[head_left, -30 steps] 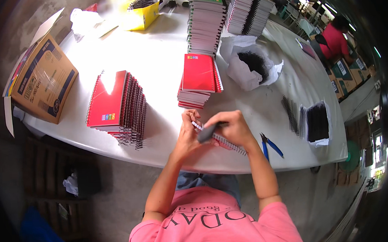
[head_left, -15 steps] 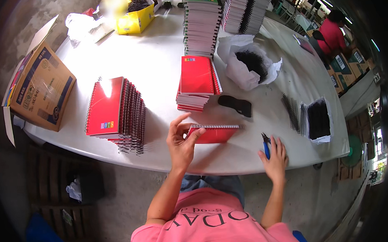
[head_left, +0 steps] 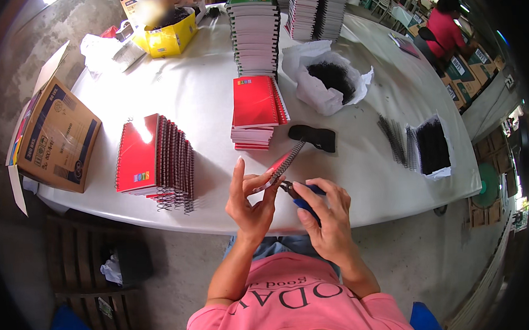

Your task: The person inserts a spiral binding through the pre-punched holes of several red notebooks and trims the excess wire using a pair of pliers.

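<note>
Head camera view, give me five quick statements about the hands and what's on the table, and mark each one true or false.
1. The right hand holds blue-handled cutters. True.
2. The left hand is empty. False: it holds a spiral-bound red notebook.
3. A flat black object lies on the table. True.
4. The yellow box stands at the table's near edge. False: it stands toward the far side.
5. The brown cardboard box stands to the left of the left-hand stack of red notebooks. True.
</note>
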Demonstrator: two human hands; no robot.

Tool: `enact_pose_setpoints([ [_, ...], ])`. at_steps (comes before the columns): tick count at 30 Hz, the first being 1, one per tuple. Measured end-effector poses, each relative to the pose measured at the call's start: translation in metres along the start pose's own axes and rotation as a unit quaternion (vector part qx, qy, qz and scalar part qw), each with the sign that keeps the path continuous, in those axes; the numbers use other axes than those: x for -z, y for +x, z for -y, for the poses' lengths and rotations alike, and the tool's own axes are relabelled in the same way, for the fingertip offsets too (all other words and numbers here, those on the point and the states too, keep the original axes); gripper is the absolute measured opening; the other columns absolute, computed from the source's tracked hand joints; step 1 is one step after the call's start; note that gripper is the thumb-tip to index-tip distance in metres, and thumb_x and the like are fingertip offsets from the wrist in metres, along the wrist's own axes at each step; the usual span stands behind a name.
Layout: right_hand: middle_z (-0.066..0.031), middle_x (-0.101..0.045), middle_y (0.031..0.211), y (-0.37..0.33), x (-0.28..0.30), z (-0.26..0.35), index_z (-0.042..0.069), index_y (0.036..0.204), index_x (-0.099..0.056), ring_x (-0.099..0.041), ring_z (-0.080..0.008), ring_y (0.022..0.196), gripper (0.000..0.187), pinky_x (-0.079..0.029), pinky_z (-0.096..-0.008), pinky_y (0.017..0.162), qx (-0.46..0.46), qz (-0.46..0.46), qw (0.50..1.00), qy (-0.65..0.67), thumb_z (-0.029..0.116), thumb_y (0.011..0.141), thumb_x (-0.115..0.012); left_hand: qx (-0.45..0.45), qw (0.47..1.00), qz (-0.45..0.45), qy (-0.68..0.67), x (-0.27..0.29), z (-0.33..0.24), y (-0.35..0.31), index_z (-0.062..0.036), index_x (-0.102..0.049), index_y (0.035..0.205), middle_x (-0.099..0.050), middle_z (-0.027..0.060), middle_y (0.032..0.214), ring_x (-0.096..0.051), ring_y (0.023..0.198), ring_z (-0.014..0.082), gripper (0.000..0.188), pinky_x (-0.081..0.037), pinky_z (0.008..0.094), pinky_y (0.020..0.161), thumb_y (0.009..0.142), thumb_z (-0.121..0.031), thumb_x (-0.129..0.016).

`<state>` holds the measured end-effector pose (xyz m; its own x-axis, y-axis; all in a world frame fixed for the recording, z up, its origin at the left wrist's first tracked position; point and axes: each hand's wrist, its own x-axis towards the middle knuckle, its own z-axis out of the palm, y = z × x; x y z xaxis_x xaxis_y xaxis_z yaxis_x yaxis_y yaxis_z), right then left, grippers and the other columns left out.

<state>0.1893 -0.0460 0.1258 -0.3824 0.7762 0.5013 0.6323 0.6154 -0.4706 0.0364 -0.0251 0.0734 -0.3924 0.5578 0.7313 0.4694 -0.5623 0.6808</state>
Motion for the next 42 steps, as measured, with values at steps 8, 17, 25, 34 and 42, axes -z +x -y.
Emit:
enact_pose_setpoints([
  [8, -0.0062, -0.058, 0.097, -0.004, -0.001, -0.012, 0.004, 0.131, -0.045, -0.058, -0.0118, 0.077, 0.043, -0.048, -0.0254, 0.063, -0.282, 0.233, 0.670, 0.646, 0.033, 0.101, -0.036, -0.078, 0.995, 0.018, 0.052, 0.004, 0.005, -0.005, 0.0045, -0.034, 0.136, -0.067, 0.0097, 0.084, -0.061, 0.074, 0.0142, 0.080, -0.053, 0.0256, 0.065, 0.066, 0.015, -0.072],
  [17, -0.0111, -0.054, 0.117, -0.037, -0.001, -0.067, 0.016, 0.134, -0.047, -0.049, -0.0301, 0.114, 0.046, -0.032, -0.0463, 0.100, -0.184, 0.112, 0.972, -0.094, 0.029, 0.091, -0.053, 0.146, 0.976, -0.083, -0.138, 0.017, -0.001, 0.011, -0.0013, -0.030, 0.137, -0.057, 0.0067, 0.095, -0.057, 0.092, 0.0141, 0.066, -0.045, 0.0286, 0.086, 0.083, 0.001, -0.067],
  [25, -0.0129, -0.046, 0.135, 0.032, -0.022, -0.026, 0.004, 0.136, -0.040, -0.044, -0.0259, 0.123, 0.057, -0.031, -0.0398, 0.105, -0.030, -0.009, 0.957, 0.289, 0.027, 0.089, -0.062, 0.112, 0.959, -0.107, -0.239, 0.060, -0.029, 0.023, 0.0024, -0.048, 0.124, -0.057, 0.0117, 0.109, -0.054, 0.108, 0.0174, 0.029, -0.042, 0.0295, 0.093, 0.096, -0.004, -0.046],
  [34, -0.0049, -0.060, 0.097, 0.191, -0.079, 0.091, 0.004, 0.126, -0.051, -0.056, -0.0092, 0.083, 0.043, -0.046, -0.0231, 0.076, -0.059, 0.090, 0.754, 0.648, 0.000, 0.084, -0.061, 0.035, 0.971, -0.233, 0.044, 0.152, -0.042, 0.077, 0.0007, -0.055, 0.121, -0.062, 0.0129, 0.109, -0.059, 0.103, 0.0188, 0.035, -0.036, 0.0359, 0.097, 0.087, -0.004, -0.061],
  [42, -0.0043, -0.056, 0.080, 0.266, -0.123, 0.114, 0.005, 0.112, -0.053, -0.050, -0.0120, 0.072, 0.032, -0.038, -0.0267, 0.066, 0.224, 0.089, 0.832, 0.500, 0.006, 0.080, -0.046, 0.170, 0.954, -0.232, 0.087, 0.172, 0.000, 0.068, -0.0077, -0.037, 0.141, -0.046, 0.0129, 0.137, -0.037, 0.132, 0.0228, 0.056, -0.023, 0.0389, 0.110, 0.096, -0.039, -0.048],
])
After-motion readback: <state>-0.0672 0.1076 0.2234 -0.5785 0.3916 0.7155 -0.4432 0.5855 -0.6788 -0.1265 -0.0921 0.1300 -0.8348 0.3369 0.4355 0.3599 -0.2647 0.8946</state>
